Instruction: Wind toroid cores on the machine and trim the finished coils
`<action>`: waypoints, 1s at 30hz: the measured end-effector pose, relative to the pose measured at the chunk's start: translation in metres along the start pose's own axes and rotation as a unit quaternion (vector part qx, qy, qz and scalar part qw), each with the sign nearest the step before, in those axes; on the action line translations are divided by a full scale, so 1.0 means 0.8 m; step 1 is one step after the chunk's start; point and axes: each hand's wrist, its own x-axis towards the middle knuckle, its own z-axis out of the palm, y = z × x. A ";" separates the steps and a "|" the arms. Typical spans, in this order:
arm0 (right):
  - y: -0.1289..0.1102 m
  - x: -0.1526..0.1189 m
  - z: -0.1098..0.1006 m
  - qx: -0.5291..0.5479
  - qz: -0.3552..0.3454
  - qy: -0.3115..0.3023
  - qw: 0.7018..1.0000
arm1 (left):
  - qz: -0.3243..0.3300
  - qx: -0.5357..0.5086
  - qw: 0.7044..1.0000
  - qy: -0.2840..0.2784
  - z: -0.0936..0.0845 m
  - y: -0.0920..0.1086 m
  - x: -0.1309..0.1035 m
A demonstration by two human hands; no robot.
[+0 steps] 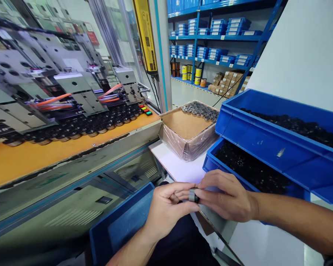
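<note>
My left hand and my right hand meet low in the middle of the view. Between their fingertips they pinch a small dark ring-shaped part. Both hands hover above the white tabletop, just in front of the lower blue bin filled with small black parts. The rest of the ring is hidden by my fingers.
An upper blue bin of black parts overhangs the lower one. A cardboard box wrapped in plastic holds metal rings at its far end. A machine with an orange deck and a row of dark parts stands left. Another blue bin sits below.
</note>
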 end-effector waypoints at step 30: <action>0.094 0.009 -0.153 -0.305 0.088 -0.061 0.946 | 0.271 0.392 0.877 0.062 -0.010 0.029 -0.018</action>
